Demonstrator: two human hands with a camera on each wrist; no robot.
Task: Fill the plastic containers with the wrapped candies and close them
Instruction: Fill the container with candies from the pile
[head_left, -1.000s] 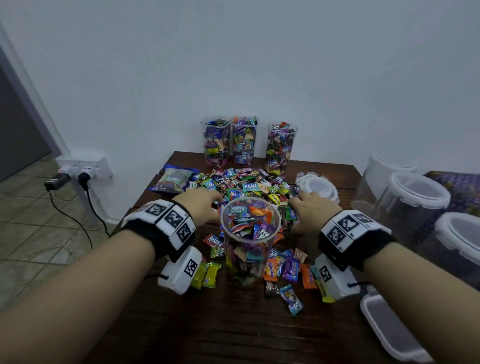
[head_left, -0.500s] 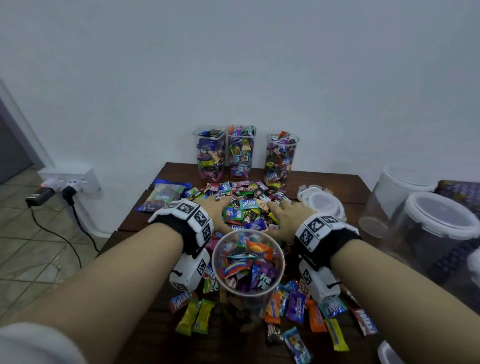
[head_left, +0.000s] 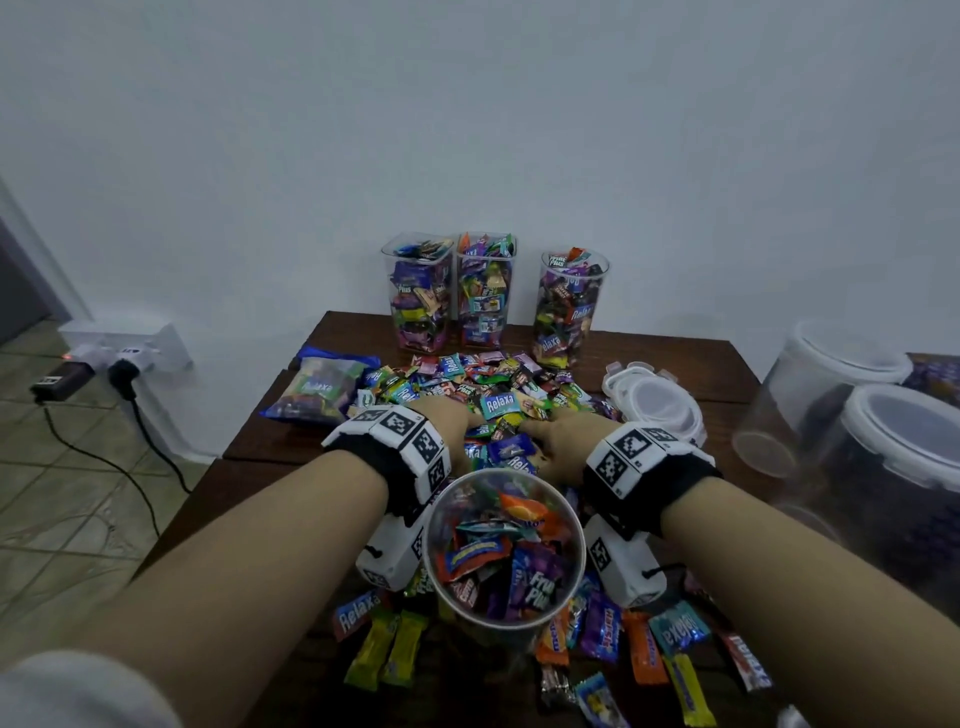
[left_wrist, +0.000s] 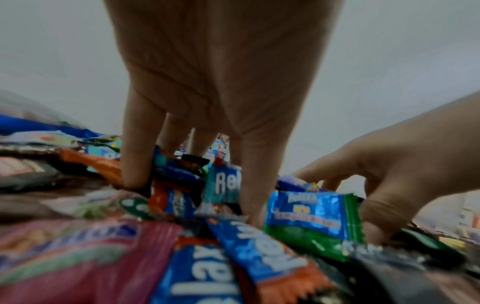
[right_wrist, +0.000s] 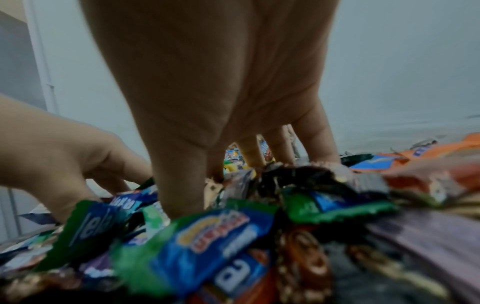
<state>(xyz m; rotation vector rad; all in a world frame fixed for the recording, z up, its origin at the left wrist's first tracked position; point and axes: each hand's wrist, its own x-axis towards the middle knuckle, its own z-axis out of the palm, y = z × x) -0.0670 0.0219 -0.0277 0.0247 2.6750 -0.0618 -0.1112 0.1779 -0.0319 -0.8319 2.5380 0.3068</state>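
My left hand (head_left: 451, 422) digs into the candy pile (head_left: 498, 400) on the bench (head_left: 291, 441), fingers (left_wrist: 135, 164) spread and curling down among the wrappers. The candies look light, crinkly and slippery; I judge a two-handed scoop from below holds them better than a pinch. The round container (head_left: 506, 551) stands just in front of the pile, open and nearly full. My right hand (head_left: 563, 441) mirrors the left, fingers apart, tips buried in wrappers.
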